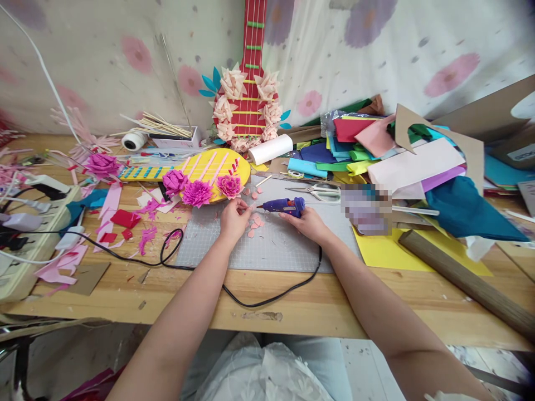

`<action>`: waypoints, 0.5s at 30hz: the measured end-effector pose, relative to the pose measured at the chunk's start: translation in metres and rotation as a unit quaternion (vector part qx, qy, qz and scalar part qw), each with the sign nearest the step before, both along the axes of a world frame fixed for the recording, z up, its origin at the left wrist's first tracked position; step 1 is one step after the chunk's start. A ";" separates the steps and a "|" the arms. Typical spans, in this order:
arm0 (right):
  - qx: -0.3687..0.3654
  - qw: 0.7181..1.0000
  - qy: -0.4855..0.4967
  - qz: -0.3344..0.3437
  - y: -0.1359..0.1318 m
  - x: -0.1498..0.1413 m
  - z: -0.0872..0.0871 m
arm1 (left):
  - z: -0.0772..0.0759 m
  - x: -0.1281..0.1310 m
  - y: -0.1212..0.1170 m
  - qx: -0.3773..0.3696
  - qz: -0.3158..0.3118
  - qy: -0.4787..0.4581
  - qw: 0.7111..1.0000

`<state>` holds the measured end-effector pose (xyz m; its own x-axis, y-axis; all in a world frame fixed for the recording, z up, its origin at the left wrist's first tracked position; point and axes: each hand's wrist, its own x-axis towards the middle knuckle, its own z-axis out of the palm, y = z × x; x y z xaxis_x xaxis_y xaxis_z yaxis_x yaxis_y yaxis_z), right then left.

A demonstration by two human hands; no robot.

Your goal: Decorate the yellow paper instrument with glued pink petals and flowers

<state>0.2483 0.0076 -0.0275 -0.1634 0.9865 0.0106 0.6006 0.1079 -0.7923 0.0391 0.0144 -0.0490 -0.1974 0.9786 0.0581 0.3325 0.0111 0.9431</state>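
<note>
My right hand is closed round the handle of a blue glue gun, its nozzle pointing left. Just off that nozzle, the fingers of my left hand pinch what looks like a small pale pink paper piece, mostly hidden by the fingertips. Several loose pink paper petals lie between the hands on a grey cutting mat. Behind my left hand rests a yellow paper guitar trimmed with magenta paper flowers. Scissors lie beyond the glue gun.
A red guitar with pale paper flowers stands at the back. Coloured paper is heaped at the right beside a brown roll. A black cord loops across the front; a power strip sits at the left.
</note>
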 end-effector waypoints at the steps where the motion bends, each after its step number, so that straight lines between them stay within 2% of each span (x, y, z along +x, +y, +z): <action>1: -0.001 1.000 0.001 -0.001 0.000 0.000 0.000 | 0.000 0.000 0.000 -0.001 -0.001 -0.001 1.000; 15: 0.021 0.999 0.031 -0.001 0.002 -0.003 -0.001 | 0.002 0.000 -0.002 -0.009 -0.013 -0.005 1.000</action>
